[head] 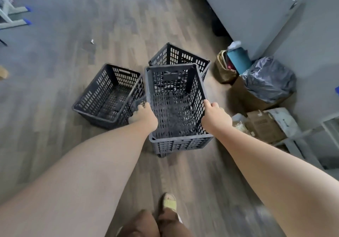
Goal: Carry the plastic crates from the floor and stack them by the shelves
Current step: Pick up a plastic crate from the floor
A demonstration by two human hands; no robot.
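Both hands, left hand (144, 114) and right hand (214, 116), clamped on crate (176, 97) rims.

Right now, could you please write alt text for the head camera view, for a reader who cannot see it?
Two bare hands, left hand and right hand, grip the long rims of a dark perforated plastic crate. Two more crates, one at left and one behind, sit on the wood-pattern floor.

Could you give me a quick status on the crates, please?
Left hand and right hand grip middle crate by its rims. Two other crates on floor beside it.
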